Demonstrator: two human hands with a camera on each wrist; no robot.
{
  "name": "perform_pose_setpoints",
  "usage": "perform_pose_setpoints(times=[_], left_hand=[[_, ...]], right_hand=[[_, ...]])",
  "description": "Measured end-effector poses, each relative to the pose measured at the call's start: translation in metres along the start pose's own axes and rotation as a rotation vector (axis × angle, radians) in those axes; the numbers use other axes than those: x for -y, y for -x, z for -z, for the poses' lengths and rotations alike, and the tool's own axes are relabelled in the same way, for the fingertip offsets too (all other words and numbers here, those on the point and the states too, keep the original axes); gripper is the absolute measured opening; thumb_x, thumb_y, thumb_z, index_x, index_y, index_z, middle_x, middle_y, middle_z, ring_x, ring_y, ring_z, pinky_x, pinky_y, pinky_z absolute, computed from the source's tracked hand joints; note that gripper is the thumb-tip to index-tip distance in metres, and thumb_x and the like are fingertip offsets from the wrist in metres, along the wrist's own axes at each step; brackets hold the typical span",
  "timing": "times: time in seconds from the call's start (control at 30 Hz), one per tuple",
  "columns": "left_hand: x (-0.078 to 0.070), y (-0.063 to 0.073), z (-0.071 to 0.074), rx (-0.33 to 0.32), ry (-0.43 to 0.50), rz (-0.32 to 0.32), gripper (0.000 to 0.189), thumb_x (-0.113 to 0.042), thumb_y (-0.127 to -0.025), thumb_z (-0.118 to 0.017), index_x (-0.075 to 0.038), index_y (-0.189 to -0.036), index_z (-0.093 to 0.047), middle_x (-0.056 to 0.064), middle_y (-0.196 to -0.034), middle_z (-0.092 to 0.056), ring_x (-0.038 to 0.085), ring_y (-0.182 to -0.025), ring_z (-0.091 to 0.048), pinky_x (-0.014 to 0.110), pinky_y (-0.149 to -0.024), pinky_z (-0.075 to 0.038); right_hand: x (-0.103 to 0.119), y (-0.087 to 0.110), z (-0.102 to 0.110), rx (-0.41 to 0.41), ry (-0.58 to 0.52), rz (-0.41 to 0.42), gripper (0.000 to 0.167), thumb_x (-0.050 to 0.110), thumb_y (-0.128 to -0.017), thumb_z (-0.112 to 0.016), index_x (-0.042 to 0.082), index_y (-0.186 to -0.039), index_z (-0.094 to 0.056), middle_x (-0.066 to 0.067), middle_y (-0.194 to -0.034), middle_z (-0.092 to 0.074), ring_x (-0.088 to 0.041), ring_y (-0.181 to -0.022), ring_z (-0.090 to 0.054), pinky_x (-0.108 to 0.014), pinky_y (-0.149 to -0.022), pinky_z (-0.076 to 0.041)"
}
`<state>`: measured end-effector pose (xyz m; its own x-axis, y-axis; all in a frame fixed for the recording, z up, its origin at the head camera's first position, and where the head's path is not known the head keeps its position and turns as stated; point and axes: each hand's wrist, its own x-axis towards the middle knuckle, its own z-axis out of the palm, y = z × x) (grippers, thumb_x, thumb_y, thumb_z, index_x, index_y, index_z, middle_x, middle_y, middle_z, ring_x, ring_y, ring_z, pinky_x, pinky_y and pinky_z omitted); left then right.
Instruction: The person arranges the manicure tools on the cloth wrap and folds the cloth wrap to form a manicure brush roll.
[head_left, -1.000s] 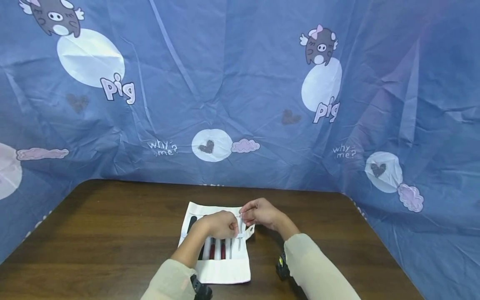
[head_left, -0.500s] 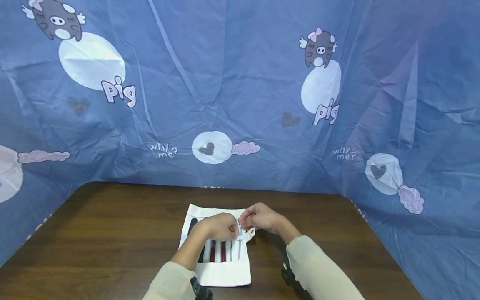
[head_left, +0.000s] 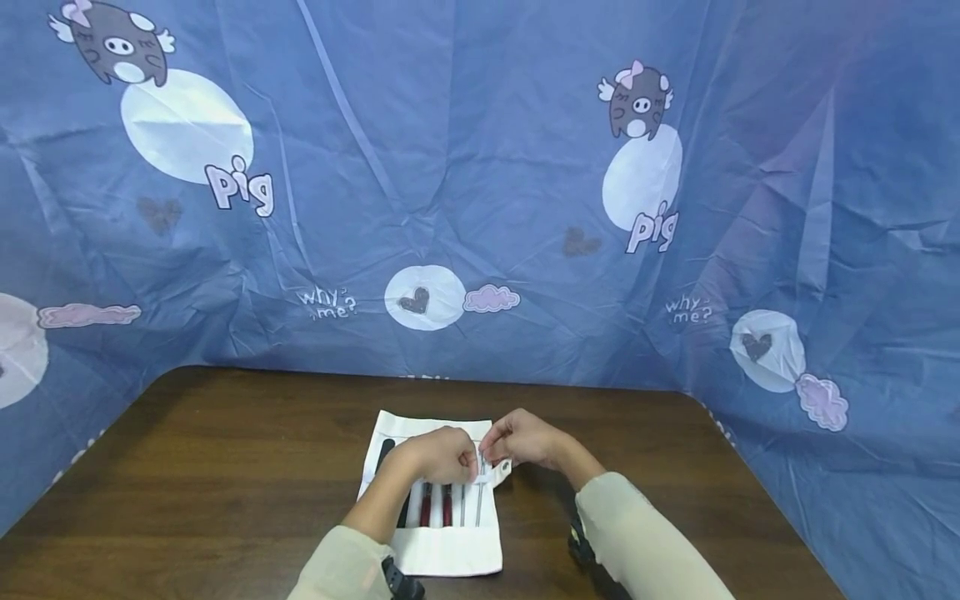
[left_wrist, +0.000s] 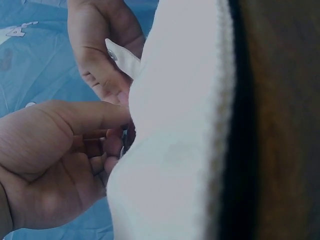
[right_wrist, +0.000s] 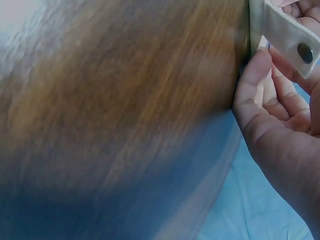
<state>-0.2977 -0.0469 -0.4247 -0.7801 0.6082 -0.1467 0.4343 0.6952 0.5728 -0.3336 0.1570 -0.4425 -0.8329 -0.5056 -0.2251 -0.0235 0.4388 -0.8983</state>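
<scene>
A white cloth tool roll lies unfolded on the table, with slim tools tucked under its cross band. My right hand pinches the upper end of a thin metal rod, whose lower end reaches the roll's bottom pocket. Just left of it, my left hand is curled over the roll, finger and thumb pinching the white band. In the left wrist view the cloth hides those fingertips. A second thin rod lies alongside. A snap tab sticks out by my right hand.
Two red-handled tools and a black-handled tool sit in the roll, partly covered by the left arm. The brown wooden table extends around it. A blue printed cloth hangs behind the table.
My right hand has moved down toward the band, and the rod has slid down with it to the bottom pocket. My left hand stays at the band. The head view has tilted slightly up.
</scene>
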Motion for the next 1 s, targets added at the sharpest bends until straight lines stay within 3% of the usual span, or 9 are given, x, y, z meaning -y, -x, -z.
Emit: perform_pose_setpoints(times=[0.27,0.47,0.63,0.7,0.83,0.93,1.0], left_hand=[[0.000,0.001,0.004,-0.017,0.028,-0.037,0.016,-0.002,-0.090,-0.068,-0.014,-0.079,-0.072,-0.006,-0.068,-0.058,0.009,-0.063,-0.048,0.027,-0.059,-0.040],[0.003,0.001,0.012,-0.045,0.010,-0.073,0.010,-0.008,-0.092,-0.070,-0.011,-0.083,-0.075,-0.007,-0.074,-0.064,0.009,-0.068,-0.054,0.029,-0.064,-0.046],[0.004,0.002,0.022,-0.061,-0.041,-0.075,0.010,-0.007,-0.091,-0.070,-0.011,-0.084,-0.076,-0.007,-0.073,-0.065,0.009,-0.068,-0.055,0.029,-0.066,-0.048],[0.004,0.003,0.027,-0.060,-0.051,-0.066,0.010,-0.006,-0.091,-0.069,-0.010,-0.084,-0.076,-0.006,-0.071,-0.064,0.010,-0.067,-0.054,0.029,-0.064,-0.047],[0.005,0.006,0.035,-0.063,-0.082,-0.035,0.011,-0.009,-0.093,-0.070,-0.012,-0.083,-0.073,-0.005,-0.070,-0.063,0.010,-0.066,-0.055,0.030,-0.063,-0.047],[0.007,0.006,0.039,-0.068,-0.120,-0.007,0.011,-0.012,-0.094,-0.071,-0.015,-0.083,-0.071,-0.004,-0.074,-0.063,0.012,-0.070,-0.056,0.033,-0.069,-0.049],[0.009,0.006,0.041,-0.062,-0.142,0.004,0.009,-0.013,-0.095,-0.072,-0.015,-0.086,-0.070,-0.004,-0.077,-0.063,0.013,-0.074,-0.057,0.036,-0.073,-0.050]], right_hand=[[0.003,0.006,0.005,-0.025,-0.021,0.000,0.015,-0.006,-0.090,-0.065,-0.012,-0.103,-0.069,-0.006,-0.083,-0.068,-0.013,-0.073,-0.062,-0.025,-0.061,-0.051],[0.010,0.015,0.008,-0.071,-0.012,0.069,0.022,-0.002,-0.092,-0.064,-0.014,-0.111,-0.066,-0.008,-0.086,-0.069,-0.015,-0.074,-0.064,-0.028,-0.064,-0.055],[0.014,0.024,0.010,-0.109,0.047,0.136,0.020,-0.002,-0.092,-0.063,-0.012,-0.109,-0.066,-0.007,-0.084,-0.067,-0.015,-0.073,-0.062,-0.032,-0.067,-0.057],[0.015,0.029,0.009,-0.129,0.120,0.187,0.016,-0.001,-0.093,-0.063,-0.010,-0.106,-0.068,-0.005,-0.083,-0.066,-0.013,-0.071,-0.061,-0.031,-0.066,-0.056],[0.019,0.040,0.005,-0.184,0.375,0.340,0.009,0.004,-0.094,-0.068,-0.001,-0.101,-0.071,0.001,-0.084,-0.068,-0.010,-0.075,-0.061,-0.028,-0.069,-0.052],[0.024,0.048,-0.002,-0.202,0.570,0.451,0.010,0.007,-0.094,-0.069,0.003,-0.103,-0.070,0.001,-0.091,-0.069,-0.012,-0.083,-0.064,-0.029,-0.075,-0.052],[0.027,0.055,-0.008,-0.188,0.693,0.479,0.014,0.011,-0.095,-0.069,0.005,-0.108,-0.069,-0.002,-0.097,-0.069,-0.015,-0.088,-0.063,-0.031,-0.078,-0.052]])
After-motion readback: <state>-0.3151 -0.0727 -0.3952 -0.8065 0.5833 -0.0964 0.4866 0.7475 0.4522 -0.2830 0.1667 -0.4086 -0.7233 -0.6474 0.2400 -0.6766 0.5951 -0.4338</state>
